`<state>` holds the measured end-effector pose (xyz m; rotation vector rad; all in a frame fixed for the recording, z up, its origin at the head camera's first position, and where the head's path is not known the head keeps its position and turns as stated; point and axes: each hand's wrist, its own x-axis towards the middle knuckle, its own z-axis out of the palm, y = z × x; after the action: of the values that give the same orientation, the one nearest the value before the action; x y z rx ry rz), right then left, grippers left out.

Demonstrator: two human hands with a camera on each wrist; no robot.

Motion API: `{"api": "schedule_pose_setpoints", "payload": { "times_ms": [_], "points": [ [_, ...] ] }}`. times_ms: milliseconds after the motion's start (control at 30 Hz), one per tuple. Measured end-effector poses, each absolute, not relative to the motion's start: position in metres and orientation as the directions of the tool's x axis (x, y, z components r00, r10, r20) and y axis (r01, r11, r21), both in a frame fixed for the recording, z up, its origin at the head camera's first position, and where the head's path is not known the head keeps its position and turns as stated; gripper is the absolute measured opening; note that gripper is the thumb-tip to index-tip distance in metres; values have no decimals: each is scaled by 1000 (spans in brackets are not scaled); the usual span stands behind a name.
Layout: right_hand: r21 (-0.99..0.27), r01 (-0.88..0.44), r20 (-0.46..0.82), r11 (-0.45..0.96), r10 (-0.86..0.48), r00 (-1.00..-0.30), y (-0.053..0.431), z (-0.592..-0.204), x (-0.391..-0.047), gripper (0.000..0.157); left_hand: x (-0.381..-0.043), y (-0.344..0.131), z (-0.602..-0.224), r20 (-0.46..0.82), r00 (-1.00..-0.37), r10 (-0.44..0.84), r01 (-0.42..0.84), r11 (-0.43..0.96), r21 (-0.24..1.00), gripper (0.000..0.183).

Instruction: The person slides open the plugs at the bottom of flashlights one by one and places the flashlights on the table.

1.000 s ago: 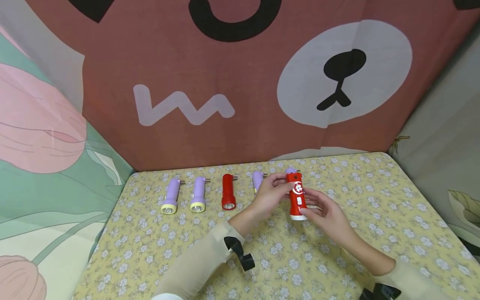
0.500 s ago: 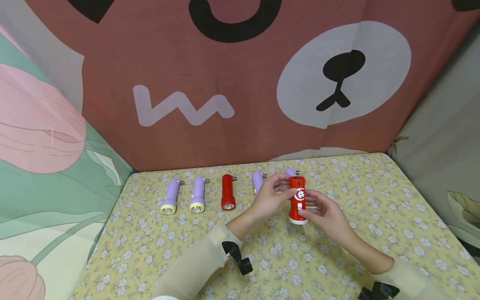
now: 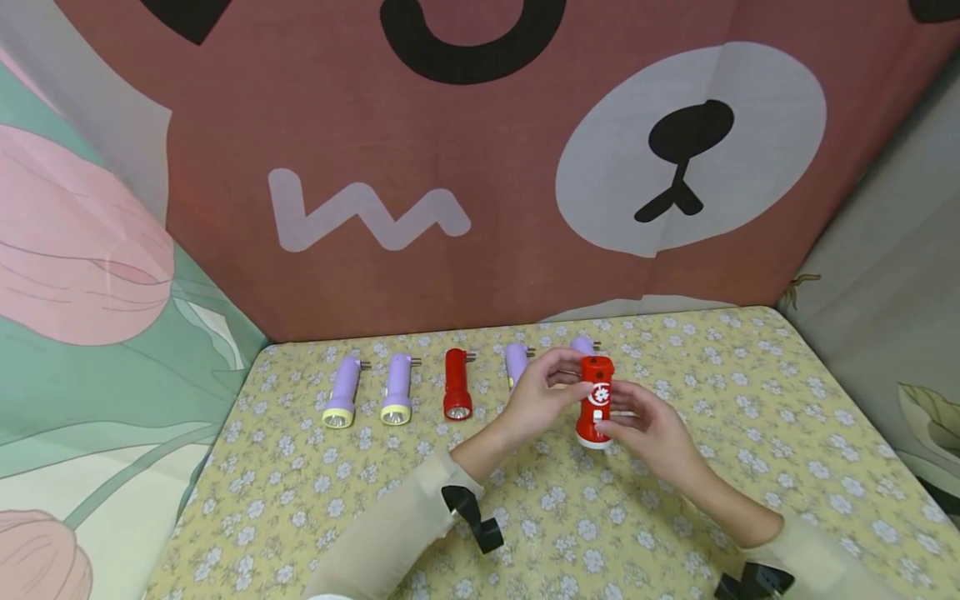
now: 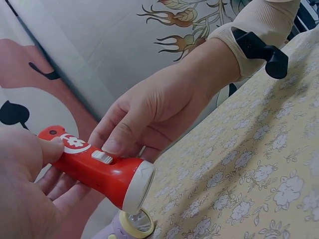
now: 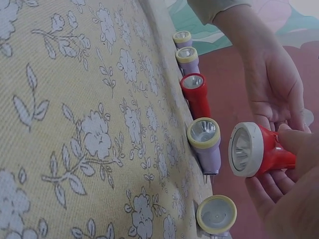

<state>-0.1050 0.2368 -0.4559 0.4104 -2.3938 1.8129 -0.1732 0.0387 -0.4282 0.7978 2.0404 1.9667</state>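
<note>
Above the table, both hands hold a red flashlight (image 3: pixel 596 404) with a white rim, a white flower print and a white slide switch (image 4: pixel 102 157). My left hand (image 3: pixel 536 400) grips its tail end, thumb on the printed side. My right hand (image 3: pixel 656 425) holds it nearer the lens end, the thumb touching the switch in the left wrist view. The lens (image 5: pixel 242 149) points down towards the near side and looks unlit in the right wrist view. Behind the hands lie two purple flashlights, one (image 3: pixel 516 362) partly covered by my left hand, the other (image 3: pixel 582 344) mostly hidden.
Farther left in the same row lie a red flashlight (image 3: pixel 456 383) and two purple ones with yellow rims, one (image 3: pixel 396 390) beside the other (image 3: pixel 343 392). Metal plug prongs stick out near their tails. A yellow flowered cloth (image 3: pixel 300 517) covers the table; printed curtains (image 3: pixel 480 275) hang behind it.
The held flashlight has come slightly down and nearer, its tail tipping so more of its end shows. My right thumb has slid up its body to the switch. The flashlights in the row have not moved.
</note>
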Motion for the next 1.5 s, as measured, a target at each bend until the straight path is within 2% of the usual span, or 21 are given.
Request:
{"api": "schedule_pose_setpoints", "payload": {
  "times_ms": [533, 1100, 1500],
  "points": [
    [-909, -285, 269, 306, -93, -959, 233, -456, -104, 47, -171, 35, -430, 236, -810, 537, 252, -45, 967, 33],
    [-831, -405, 396, 382, -104, -912, 233, -463, -106, 42, -169, 28, -427, 241, -771, 590, 248, -70, 966, 30],
    [-792, -427, 430, 436, -99, -898, 235, -462, -109, 37, -163, 31, -418, 129, -838, 530, 75, -122, 990, 22]
  ]
}}
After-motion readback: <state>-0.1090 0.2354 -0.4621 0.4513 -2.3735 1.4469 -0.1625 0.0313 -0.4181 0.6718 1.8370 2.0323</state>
